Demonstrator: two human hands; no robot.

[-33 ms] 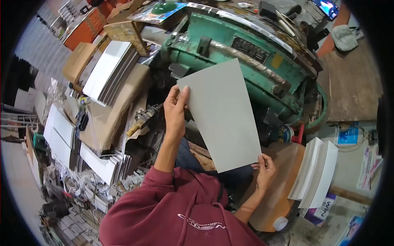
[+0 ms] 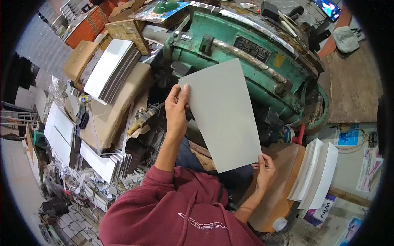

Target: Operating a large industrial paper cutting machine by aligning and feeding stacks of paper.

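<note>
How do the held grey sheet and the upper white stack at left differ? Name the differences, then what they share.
The sheet is grey; the stack has a white top. The sheet is held up by the left hand and right hand; the stack rests on a brown parcel. The sheet looks thin; the stack shows several layers. Both look flat-faced and four-sided.

Both hands [image 2: 177,108] hold a tilted grey sheet [image 2: 223,119].
</note>
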